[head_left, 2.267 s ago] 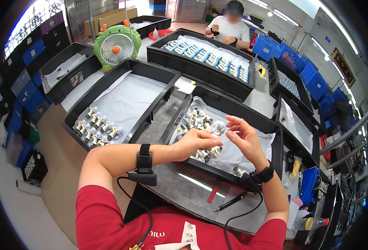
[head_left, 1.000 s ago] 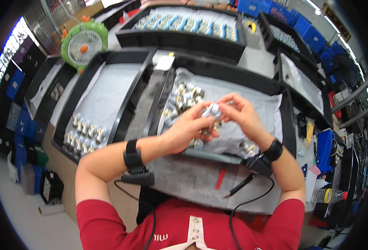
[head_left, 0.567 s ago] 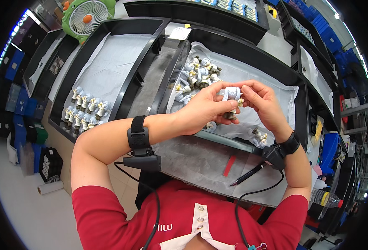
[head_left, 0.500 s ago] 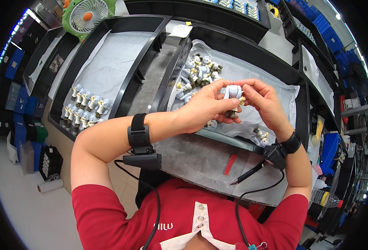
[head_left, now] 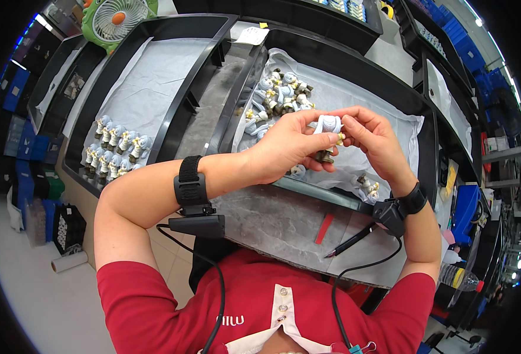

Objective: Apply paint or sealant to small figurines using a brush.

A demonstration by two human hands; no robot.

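My left hand [head_left: 293, 145] pinches a figurine [head_left: 329, 124]; right hand [head_left: 379, 141], can't tell. Rows [head_left: 114, 137] line one tray [head_left: 181, 28] toward its near edge; a heap [head_left: 286, 94] remains.

Grey work table [head_left: 260, 212], faint marble-like streaks, near edge looks bowed. Floor [head_left: 42, 298] at lower left pale, smooth-looking; beige tiles [head_left: 175, 260] with visible joints closer to the table. Blue and black bins [head_left: 18, 88] stacked along left side. More blue bins [head_left: 458, 50] upper right. Grey metal rails [head_left: 502, 154] far right. Ceiling lamp [head_left: 478, 23] glows white, upper right; bright strip [head_left: 46, 24] upper left.
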